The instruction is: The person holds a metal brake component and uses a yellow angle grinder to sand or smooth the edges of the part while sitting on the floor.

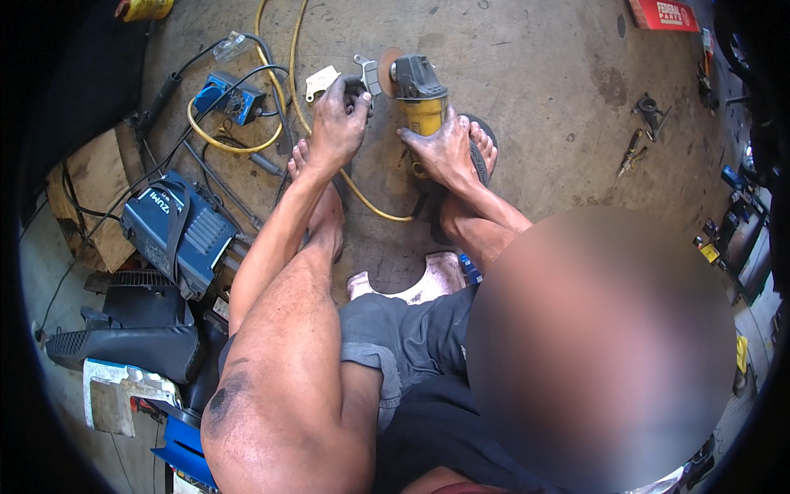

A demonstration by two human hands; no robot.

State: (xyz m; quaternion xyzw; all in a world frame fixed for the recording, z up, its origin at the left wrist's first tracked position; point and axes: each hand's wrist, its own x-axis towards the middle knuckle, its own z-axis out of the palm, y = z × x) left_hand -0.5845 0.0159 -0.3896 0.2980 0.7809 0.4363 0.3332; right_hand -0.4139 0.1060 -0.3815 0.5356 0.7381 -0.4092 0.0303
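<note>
My left hand, its fingers darkened with grime, is closed on a small grey metal bracket. In my right hand is a yellow and grey angle grinder, gripped round its body. The grinder's thin reddish-brown disc stands right beside the bracket; whether they touch I cannot tell. A cream-coloured plate with a hole shows just left of my left fingers, and I cannot tell if it lies on the floor or is held too.
A yellow cord runs over the floor between my feet. A blue welding machine and a smaller blue box stand on the left among black cables. Pliers lie at the right, a red box farther off. A pale stool is under me.
</note>
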